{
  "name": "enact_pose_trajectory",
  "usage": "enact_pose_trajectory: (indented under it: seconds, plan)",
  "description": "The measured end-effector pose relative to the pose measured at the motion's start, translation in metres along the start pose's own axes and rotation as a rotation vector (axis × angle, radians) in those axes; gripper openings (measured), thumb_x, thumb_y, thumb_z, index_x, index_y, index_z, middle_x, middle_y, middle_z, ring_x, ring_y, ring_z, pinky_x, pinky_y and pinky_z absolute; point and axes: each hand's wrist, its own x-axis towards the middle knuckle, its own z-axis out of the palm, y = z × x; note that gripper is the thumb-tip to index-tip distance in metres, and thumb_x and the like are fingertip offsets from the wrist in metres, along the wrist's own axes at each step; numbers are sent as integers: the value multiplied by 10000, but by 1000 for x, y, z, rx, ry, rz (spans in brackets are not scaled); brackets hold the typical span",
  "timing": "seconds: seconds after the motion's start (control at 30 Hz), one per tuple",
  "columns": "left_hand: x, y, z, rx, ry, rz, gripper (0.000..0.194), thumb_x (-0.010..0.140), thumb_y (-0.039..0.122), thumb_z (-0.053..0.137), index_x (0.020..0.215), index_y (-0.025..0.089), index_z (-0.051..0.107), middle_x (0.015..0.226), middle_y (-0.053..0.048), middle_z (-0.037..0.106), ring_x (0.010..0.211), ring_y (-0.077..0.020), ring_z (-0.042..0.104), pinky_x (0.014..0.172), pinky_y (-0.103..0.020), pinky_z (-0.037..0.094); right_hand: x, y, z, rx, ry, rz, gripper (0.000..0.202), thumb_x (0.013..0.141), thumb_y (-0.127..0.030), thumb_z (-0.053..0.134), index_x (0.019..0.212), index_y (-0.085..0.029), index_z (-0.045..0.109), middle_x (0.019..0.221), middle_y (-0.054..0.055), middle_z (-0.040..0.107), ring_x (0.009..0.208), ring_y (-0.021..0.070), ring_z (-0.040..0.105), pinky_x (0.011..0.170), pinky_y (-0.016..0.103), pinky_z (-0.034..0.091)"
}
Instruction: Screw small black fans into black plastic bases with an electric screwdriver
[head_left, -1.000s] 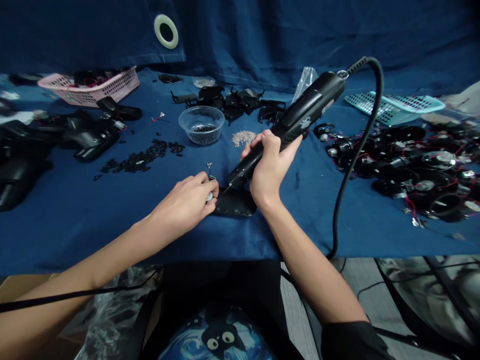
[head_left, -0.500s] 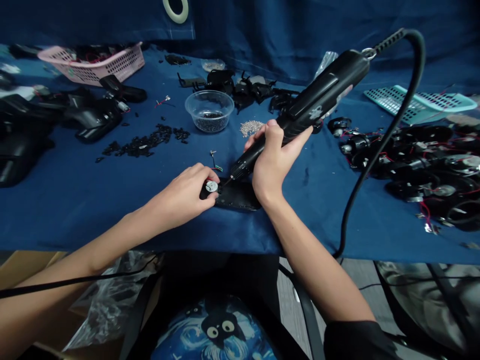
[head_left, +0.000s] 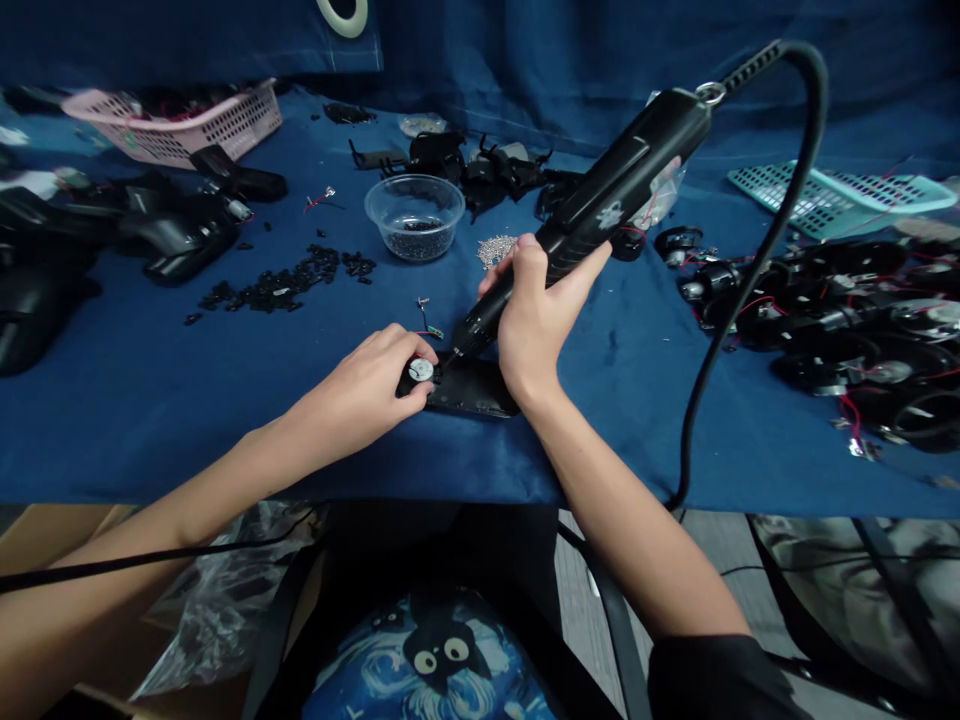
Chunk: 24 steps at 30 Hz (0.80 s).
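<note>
My right hand (head_left: 536, 315) is wrapped round a black corded electric screwdriver (head_left: 592, 205), tilted with its bit pointing down and to the left. The bit's tip meets the black plastic housing (head_left: 480, 388) lying on the blue cloth, close to a round whitish motor (head_left: 421, 370) at its left end. My left hand (head_left: 382, 375) grips that left end, thumb and fingers on either side of the motor. Just behind the housing lies a small green circuit board (head_left: 435, 332) with thin wires. Whatever sits right under the bit is too small to make out.
A clear plastic bowl (head_left: 415, 218) of small dark parts stands behind my hands, beside a pile of silver screws (head_left: 495, 250). Small black pieces (head_left: 285, 280) lie left. Wired black assemblies (head_left: 847, 330) and a teal basket (head_left: 840, 200) are right; a pink basket (head_left: 180, 125) is back left.
The screwdriver has tipped slightly and its nose sits a little lower and further left, closer to the housing. My left hand keeps its hold. The whole view has shifted slightly.
</note>
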Motion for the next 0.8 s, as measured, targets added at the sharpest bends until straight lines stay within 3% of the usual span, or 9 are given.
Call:
enact_pose_trajectory:
  seconds: [0.3, 0.8]
  plan:
    - [1, 2, 0, 2, -5, -9, 172, 865, 292, 553, 1017, 211, 555, 1043, -28, 553, 1015, -225, 555, 895, -348, 421, 7, 15, -5, -69, -71, -7, 342, 847, -461, 574, 1069, -289, 379, 671, -86, 563, 627, 113, 669, 586, 249, 531]
    - [0, -1, -3, 47, -30, 45, 254, 903, 377, 548, 1110, 233, 574, 1105, -48, 557, 1054, -240, 553, 953, -388, 425, 8, 5, -2, 10, 15, 100, 301, 835, -451, 580, 984, -273, 387, 631, -100, 507, 556, 90, 625, 501, 200, 477]
